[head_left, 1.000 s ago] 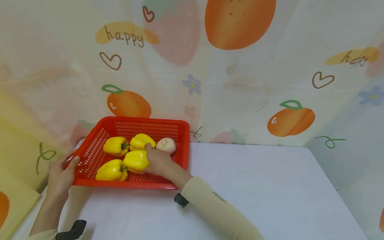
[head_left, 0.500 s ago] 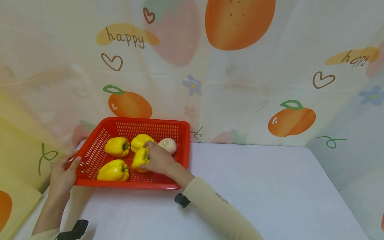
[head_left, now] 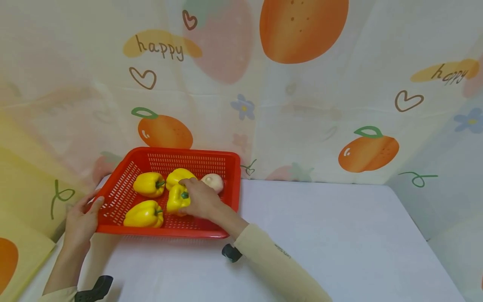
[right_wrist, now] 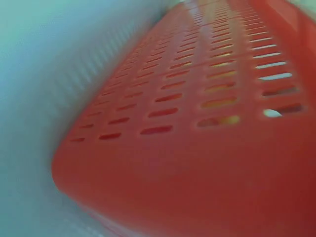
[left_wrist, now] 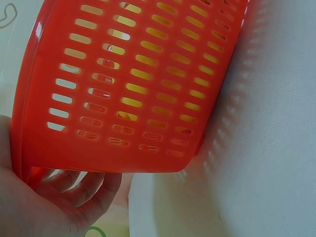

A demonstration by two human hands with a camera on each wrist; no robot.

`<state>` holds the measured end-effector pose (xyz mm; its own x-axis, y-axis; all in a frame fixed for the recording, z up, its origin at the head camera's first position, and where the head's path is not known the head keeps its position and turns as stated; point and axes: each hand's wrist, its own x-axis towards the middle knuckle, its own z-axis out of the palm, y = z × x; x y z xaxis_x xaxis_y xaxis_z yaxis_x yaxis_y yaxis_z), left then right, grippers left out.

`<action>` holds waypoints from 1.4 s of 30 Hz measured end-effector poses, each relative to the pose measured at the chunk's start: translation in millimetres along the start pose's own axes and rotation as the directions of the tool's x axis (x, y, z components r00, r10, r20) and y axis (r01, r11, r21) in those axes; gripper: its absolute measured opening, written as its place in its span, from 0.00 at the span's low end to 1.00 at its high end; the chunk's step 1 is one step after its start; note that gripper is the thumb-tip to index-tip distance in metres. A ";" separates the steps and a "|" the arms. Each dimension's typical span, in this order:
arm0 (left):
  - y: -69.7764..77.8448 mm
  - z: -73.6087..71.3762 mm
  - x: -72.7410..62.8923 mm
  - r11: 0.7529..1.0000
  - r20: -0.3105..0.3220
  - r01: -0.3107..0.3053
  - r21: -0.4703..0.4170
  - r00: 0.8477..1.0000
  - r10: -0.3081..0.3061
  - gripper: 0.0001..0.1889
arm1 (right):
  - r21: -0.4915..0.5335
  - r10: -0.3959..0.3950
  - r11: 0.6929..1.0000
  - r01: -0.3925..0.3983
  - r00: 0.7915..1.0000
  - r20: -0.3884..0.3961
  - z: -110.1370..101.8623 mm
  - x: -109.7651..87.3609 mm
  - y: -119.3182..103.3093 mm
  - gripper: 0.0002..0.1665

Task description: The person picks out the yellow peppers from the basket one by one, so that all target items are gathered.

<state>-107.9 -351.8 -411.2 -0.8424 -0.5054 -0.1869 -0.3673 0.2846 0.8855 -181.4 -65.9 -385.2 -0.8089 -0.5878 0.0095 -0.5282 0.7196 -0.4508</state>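
In the head view a red plastic basket (head_left: pixel 203 230) with slotted walls stands on the white table. My left hand (head_left: pixel 81 220) grips its left rim, thumb over the edge; in the left wrist view the fingers (left_wrist: pixel 94 195) curl beneath the rim outside the wall. Inside the basket my right hand (head_left: pixel 203 199) holds a yellow bell pepper (head_left: pixel 175 203), its green stem facing up and toward the hand. Other yellow bell peppers lie at back left (head_left: pixel 148 185), front left (head_left: pixel 143 214) and behind the held one (head_left: pixel 179 176). A pale round vegetable (head_left: pixel 213 182) sits partly behind the right hand.
The white tabletop (head_left: pixel 320 239) stretches to the right of the basket. Behind the basket rises a cloth backdrop (head_left: pixel 294 142) printed with fruit, hearts and lettering. The basket's slotted front wall (right_wrist: pixel 173 163) fills most of the right wrist view, close to the camera.
The right hand has turned the bell pepper in the basket, bringing its stem end into view, and shifted it slightly right. The left hand keeps its grip on the rim.
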 end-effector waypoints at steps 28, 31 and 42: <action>-1.2 -3.3 -2.2 1.000 0.018 -0.017 -0.007 1.000 0.017 0.33 | 0.195 -0.046 0.977 0.092 0.973 -0.227 -99.2 -52.9 35.9 0.42; -0.8 -3.2 -2.0 1.000 0.014 -0.017 -0.011 1.000 0.018 0.32 | 0.193 -0.027 0.978 0.076 0.968 -0.248 -109.1 -56.3 43.8 0.42; 1.2 -1.0 -3.2 0.999 0.027 -0.033 -0.016 0.999 0.033 0.33 | 0.111 0.064 0.993 -0.034 0.957 -0.283 -135.2 -72.7 94.3 0.40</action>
<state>-105.2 -350.7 -409.2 -0.8645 -0.4736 -0.1685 -0.3328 0.2880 0.8979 -207.3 94.7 -307.7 -0.8810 -0.4121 0.2324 -0.4687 0.6937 -0.5468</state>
